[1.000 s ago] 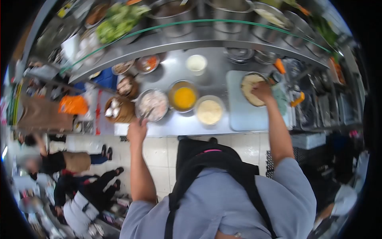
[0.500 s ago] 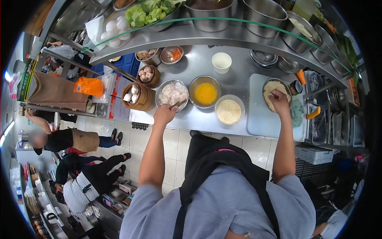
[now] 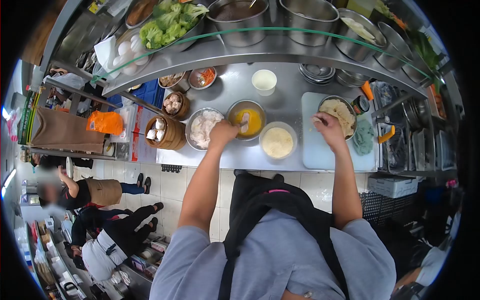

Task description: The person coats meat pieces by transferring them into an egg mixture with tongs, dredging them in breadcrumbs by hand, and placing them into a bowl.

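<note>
My left hand (image 3: 223, 132) is closed on tongs, mostly hidden by the fingers, at the left rim of the metal bowl of yellow egg liquid (image 3: 256, 120). A pale piece (image 3: 245, 118) lies in the liquid at the tongs' end. To the left is a bowl of pale raw pieces (image 3: 202, 129), partly behind the hand. My right hand (image 3: 327, 126) is pinched over the light cutting board (image 3: 312, 152), with a small pale bit at its fingertips. Right beside it sits a metal bowl of crumb-coated food (image 3: 340, 114). A bowl of crumbs (image 3: 278, 142) stands between the hands.
Bamboo steamers (image 3: 172, 135) stand on the left. A white cup (image 3: 264, 81) and stacked metal bowls (image 3: 317, 73) are at the back. A green cloth (image 3: 363, 140) lies at the board's right. Above runs a metal shelf (image 3: 270, 54). Several people are at lower left.
My left hand has moved right from the bowl of raw pieces to the egg bowl, where a piece now lies. My right hand has moved left, off the crumb-coated food.
</note>
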`<state>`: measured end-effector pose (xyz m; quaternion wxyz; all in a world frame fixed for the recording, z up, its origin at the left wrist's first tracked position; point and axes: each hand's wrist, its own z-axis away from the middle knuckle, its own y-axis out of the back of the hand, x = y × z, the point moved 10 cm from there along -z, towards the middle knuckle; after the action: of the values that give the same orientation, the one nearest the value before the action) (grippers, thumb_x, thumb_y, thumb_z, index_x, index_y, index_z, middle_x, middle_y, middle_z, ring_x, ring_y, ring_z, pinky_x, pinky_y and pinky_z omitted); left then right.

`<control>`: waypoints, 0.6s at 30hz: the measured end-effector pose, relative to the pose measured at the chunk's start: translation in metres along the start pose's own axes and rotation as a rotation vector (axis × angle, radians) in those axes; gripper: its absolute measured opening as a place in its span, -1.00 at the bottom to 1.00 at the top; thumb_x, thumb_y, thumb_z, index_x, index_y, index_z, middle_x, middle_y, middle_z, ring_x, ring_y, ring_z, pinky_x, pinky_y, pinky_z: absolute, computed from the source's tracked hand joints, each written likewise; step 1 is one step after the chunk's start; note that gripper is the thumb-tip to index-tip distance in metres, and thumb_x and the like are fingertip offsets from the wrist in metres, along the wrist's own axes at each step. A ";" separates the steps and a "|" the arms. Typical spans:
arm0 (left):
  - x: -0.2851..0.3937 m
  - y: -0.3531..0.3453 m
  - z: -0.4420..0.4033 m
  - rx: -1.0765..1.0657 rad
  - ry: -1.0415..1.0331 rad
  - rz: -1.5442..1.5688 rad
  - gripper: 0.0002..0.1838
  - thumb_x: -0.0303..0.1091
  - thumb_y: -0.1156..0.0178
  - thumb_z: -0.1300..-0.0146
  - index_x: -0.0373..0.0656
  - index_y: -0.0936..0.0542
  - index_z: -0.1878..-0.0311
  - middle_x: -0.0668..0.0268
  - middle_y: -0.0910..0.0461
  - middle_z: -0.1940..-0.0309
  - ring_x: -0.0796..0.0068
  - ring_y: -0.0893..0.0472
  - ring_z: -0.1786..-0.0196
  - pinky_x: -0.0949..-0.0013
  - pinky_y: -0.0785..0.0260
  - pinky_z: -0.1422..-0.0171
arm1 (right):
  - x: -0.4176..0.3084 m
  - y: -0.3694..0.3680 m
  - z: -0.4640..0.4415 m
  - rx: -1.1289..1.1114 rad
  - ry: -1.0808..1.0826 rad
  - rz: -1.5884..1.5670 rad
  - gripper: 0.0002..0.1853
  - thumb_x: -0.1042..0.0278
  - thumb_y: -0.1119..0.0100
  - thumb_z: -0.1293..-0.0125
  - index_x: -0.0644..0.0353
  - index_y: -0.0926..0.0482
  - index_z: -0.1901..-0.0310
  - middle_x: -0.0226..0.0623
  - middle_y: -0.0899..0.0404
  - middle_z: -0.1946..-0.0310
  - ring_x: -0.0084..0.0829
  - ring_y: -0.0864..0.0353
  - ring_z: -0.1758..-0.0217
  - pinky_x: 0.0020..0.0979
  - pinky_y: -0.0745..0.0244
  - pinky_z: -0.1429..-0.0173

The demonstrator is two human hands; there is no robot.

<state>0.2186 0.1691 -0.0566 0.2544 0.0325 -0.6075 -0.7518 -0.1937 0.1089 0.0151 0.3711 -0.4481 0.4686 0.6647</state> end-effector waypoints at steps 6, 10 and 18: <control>0.035 0.017 0.021 -0.065 0.032 -0.115 -0.34 0.24 -0.16 -0.32 -0.30 -0.71 0.02 -0.08 -0.74 0.07 -0.05 -0.74 -0.04 0.06 -0.58 -0.13 | -0.003 -0.010 0.015 -0.062 -0.016 -0.096 -0.73 0.40 -0.31 -0.32 0.31 -0.69 -0.01 -0.37 -0.71 0.16 -0.57 -0.59 0.13 -0.48 -0.50 -0.01; 0.045 -0.002 0.017 -0.002 -0.136 -0.226 -0.44 0.15 -0.22 -0.29 -0.23 -0.72 0.05 -0.05 -0.76 0.17 0.00 -0.76 0.04 0.08 -0.59 -0.08 | 0.010 -0.006 0.021 -0.050 -0.027 -0.115 -0.76 0.44 -0.26 -0.32 0.28 -0.68 0.00 -0.50 -0.59 0.28 -0.64 -0.44 0.28 -0.55 -0.39 0.16; 0.080 0.021 0.063 0.174 -0.233 -0.378 -0.68 0.00 -0.28 -0.30 -0.08 -0.68 0.28 0.18 -0.75 0.40 0.16 -0.79 0.30 0.12 -0.61 0.23 | 0.011 -0.012 0.024 -0.069 -0.018 -0.119 -0.78 0.40 -0.29 -0.35 0.27 -0.68 0.02 -0.50 -0.60 0.29 -0.66 -0.44 0.29 -0.53 -0.42 0.17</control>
<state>0.1337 0.1893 0.0006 0.0338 0.0805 -0.6784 -0.7295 -0.1920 0.1361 0.0047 0.3985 -0.4818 0.4147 0.6611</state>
